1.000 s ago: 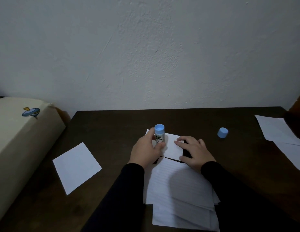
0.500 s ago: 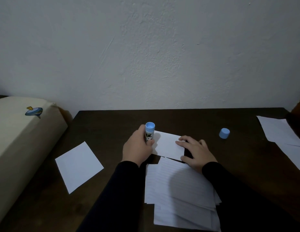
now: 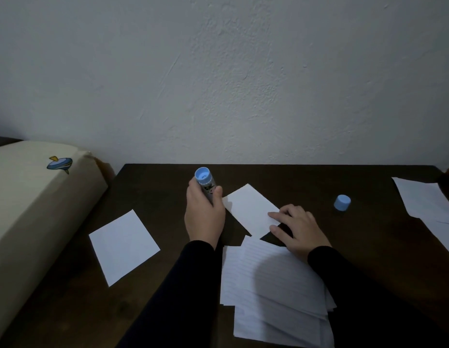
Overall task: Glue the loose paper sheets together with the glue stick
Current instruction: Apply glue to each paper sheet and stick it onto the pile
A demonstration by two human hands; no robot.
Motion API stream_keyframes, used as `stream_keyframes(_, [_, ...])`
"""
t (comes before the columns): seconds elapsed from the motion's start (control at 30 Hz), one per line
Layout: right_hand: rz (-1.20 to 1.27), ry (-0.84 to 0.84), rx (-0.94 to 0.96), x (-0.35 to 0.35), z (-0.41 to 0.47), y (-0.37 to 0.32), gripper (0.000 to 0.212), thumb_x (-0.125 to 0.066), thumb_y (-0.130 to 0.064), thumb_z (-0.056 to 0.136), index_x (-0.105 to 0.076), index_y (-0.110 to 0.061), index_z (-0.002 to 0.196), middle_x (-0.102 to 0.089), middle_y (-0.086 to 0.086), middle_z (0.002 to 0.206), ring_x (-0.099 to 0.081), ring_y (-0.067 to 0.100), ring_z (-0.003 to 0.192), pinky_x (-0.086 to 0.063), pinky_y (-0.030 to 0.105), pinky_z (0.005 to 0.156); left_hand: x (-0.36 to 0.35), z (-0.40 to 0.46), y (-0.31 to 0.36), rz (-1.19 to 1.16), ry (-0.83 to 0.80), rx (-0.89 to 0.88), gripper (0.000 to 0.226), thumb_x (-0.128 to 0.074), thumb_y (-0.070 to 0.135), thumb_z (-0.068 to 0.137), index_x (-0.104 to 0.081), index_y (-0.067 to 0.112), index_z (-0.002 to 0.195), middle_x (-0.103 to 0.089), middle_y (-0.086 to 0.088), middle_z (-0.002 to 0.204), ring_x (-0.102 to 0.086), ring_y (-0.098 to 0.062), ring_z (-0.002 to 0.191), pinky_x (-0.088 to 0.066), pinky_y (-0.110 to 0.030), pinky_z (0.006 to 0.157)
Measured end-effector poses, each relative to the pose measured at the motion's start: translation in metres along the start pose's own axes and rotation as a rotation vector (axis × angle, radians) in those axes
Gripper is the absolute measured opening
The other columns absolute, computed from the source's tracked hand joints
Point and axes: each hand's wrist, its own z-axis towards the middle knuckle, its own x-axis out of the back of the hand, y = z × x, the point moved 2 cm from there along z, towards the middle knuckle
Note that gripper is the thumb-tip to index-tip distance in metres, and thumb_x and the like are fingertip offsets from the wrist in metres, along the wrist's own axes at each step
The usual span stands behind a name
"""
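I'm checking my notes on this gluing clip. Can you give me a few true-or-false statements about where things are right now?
1. The left hand grips the glue stick. True.
2. The glue stick's blue cap is on the stick. False: it stands on the table, right of both hands.
3. The right hand rests on the small white sheet. True.
4. The lined sheets lie by the wall. False: they lie at the near edge.

The dark wooden worktop point(image 3: 155, 187) carries a white square sheet point(image 3: 124, 246) at left, a small sheet point(image 3: 251, 207) mid-far, lined sheets point(image 3: 273, 292) near, a blue cap point(image 3: 342, 202) and torn papers point(image 3: 424, 202) at right
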Motion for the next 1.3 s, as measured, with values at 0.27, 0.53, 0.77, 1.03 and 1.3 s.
stream_keyframes(0.27, [-0.128,-0.02,-0.158,-0.004,0.006,0.003,0.044,-0.044,-0.041,0.095,-0.047,-0.033,0.138,-0.036,-0.011,0.144,-0.021,0.011,0.135,-0.018,0.036,0.107,-0.015,-0.01,0.004,0.051,-0.126,-0.088,0.036,-0.057,0.034,0.094,-0.044,0.023,0.126,-0.053,0.011,0.111,-0.05,-0.001,0.098,-0.041,-0.023,0.079])
stream_keyframes(0.53, [-0.085,0.088,-0.132,-0.003,0.002,0.002,0.031,-0.055,-0.057,0.085,-0.058,-0.031,0.101,-0.051,-0.017,0.121,-0.039,0.007,0.123,-0.023,0.036,0.1,-0.018,-0.011,0.002,0.067,-0.158,-0.094,0.032,-0.058,0.035,0.094,-0.045,0.026,0.122,-0.052,0.015,0.105,-0.051,-0.001,0.096,-0.041,-0.021,0.077])
stream_keyframes(0.77, [-0.034,0.025,0.056,-0.002,0.0,0.0,0.038,-0.045,-0.034,0.092,-0.052,-0.036,0.13,-0.047,-0.016,0.132,-0.032,0.004,0.128,-0.019,0.028,0.095,-0.022,-0.013,0.003,0.074,-0.204,-0.103,0.036,-0.058,0.036,0.093,-0.044,0.027,0.125,-0.054,0.014,0.109,-0.052,-0.001,0.099,-0.046,-0.023,0.082])
stream_keyframes(1.03, [-0.129,0.029,-0.052,-0.002,0.002,0.004,0.043,-0.042,-0.046,0.096,-0.047,-0.034,0.137,-0.044,-0.011,0.132,-0.032,0.011,0.126,-0.02,0.032,0.098,-0.023,-0.017,0.004,0.056,-0.267,-0.098,0.036,-0.059,0.037,0.093,-0.045,0.026,0.125,-0.057,0.012,0.114,-0.053,-0.003,0.104,-0.048,-0.027,0.086])
stream_keyframes(1.3, [-0.104,-0.082,-0.073,-0.006,0.006,0.005,0.05,-0.044,-0.051,0.094,-0.04,-0.039,0.142,-0.03,-0.01,0.15,-0.014,0.009,0.14,-0.01,0.038,0.11,-0.033,-0.025,0.004,0.0,-0.436,-0.105,0.035,-0.06,0.036,0.093,-0.046,0.029,0.125,-0.059,0.014,0.11,-0.054,-0.003,0.094,-0.047,-0.023,0.077])
